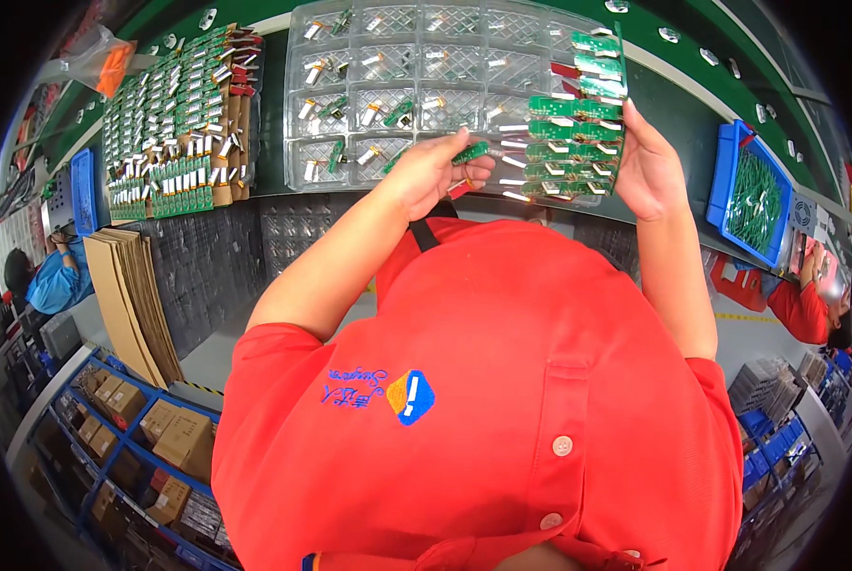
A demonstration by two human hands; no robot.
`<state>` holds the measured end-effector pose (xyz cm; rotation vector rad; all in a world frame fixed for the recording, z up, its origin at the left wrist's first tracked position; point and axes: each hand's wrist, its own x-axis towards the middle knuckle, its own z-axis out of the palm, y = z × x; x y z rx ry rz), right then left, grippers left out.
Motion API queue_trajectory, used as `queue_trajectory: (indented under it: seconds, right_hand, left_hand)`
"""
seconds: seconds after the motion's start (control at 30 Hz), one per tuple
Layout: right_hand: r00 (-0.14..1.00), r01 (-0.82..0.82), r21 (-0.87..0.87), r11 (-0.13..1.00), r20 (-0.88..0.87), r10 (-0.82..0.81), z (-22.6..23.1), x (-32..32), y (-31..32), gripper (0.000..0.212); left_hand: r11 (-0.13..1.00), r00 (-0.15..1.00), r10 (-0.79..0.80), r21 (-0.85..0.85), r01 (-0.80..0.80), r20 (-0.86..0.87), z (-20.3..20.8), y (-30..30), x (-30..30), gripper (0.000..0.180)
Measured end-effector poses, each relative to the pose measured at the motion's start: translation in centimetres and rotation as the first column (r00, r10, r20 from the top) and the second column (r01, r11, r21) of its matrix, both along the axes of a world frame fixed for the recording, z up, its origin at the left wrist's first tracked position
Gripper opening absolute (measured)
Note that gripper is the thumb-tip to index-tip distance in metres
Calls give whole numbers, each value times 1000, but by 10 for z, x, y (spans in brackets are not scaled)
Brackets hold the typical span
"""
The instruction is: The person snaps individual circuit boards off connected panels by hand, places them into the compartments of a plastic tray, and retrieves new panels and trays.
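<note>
My left hand point(437, 173) is closed over the clear compartment tray point(294, 114), pinching a small green circuit board point(470, 153) between thumb and fingers. A small red piece point(460, 188) shows just below those fingers. To the right, my right hand point(654, 169) grips the right edge of a bundle of green circuit boards point(573, 131) with white parts, layered in rows; some of its fingers are hidden behind that edge. The bundle lies over the tray's right side. Small boards with white-and-orange parts point(371, 112) sit in several tray compartments.
On the left, cardboard point(238, 143) carries many boards in rows. A blue bin point(730, 181) of green pieces stands at right. Brown cardboard sheets point(126, 295) lean below the bench, by a shelf of cartons point(180, 433). Other people point(59, 276) work at both sides.
</note>
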<state>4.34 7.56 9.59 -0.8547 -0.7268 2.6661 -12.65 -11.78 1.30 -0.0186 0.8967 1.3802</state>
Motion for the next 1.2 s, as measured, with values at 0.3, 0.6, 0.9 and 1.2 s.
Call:
queue_trajectory:
  seconds: [0.3,0.6,0.9,1.2]
  right_hand:
    - [991,84,23,996,99,-86,-6,17,-5,31]
    - [995,18,173,985,90,-34,-10,6,-11,34]
    - [985,-38,249,968,171,-5,-17,0,-10,32]
    - [988,-83,179,980,141,58,-16,-3,-17,30]
  left_hand:
    - [994,63,76,71,-87,-995,-11,43,-104,28]
    - [975,570,-9,119,187,-821,15,35,-5,37]
    - [969,741,95,233,85,-665,33,41,15,45]
    - [960,856,-136,146,238,-499,38,40,11,43]
